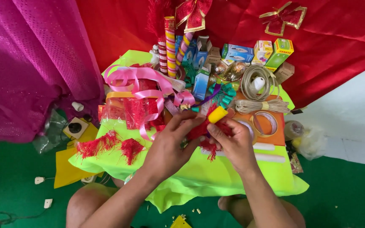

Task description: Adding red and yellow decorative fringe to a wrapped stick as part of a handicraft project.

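Both hands meet over a low table draped in neon yellow-green cloth (pixel 191 173). My left hand (pixel 170 145) pinches a red fringed tassel (pixel 203 134) from the left. My right hand (pixel 233 141) grips the same tassel from the right, and a short yellow cylinder (pixel 217 114) sticks up above its fingers. Red fringe hangs below the hands. Two more red tassels (pixel 106 145) lie on the cloth to the left.
Pink curled ribbon (pixel 138 82) and red netting lie at back left. Striped tubes (pixel 170 44), small boxes (pixel 237 52), a twine coil (pixel 258 86), tape rolls (pixel 267 123) and white sticks (pixel 269 157) fill the back and right. A green floor, pink and red drapes and my knees surround the table.
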